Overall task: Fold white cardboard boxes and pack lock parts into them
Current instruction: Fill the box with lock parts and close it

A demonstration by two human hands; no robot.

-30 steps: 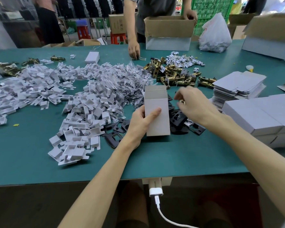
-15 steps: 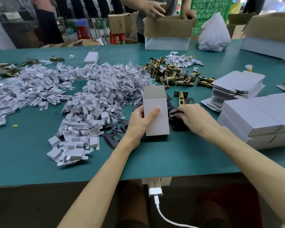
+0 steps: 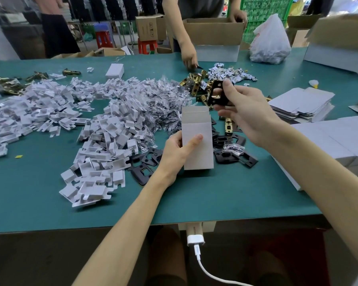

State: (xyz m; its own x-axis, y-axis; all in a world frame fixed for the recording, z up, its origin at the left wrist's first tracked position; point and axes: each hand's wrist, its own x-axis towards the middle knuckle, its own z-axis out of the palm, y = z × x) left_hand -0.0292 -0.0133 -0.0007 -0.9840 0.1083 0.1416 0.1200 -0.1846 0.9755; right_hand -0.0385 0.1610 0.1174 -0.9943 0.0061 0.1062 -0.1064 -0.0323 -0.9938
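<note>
White cardboard box (image 3: 197, 149), left hand (image 3: 174, 155); flat black plate (image 3: 212, 101), right hand (image 3: 248, 114).

Left hand (image 3: 177, 150) grips upright white cardboard box (image 3: 203, 157), thumb across its front, right hand (image 3: 247, 114) raised, pinches black metal plate (image 3: 215, 87)

Nothing can be read — the marks on the brown carton (image 3: 147, 27) are blurred.
</note>
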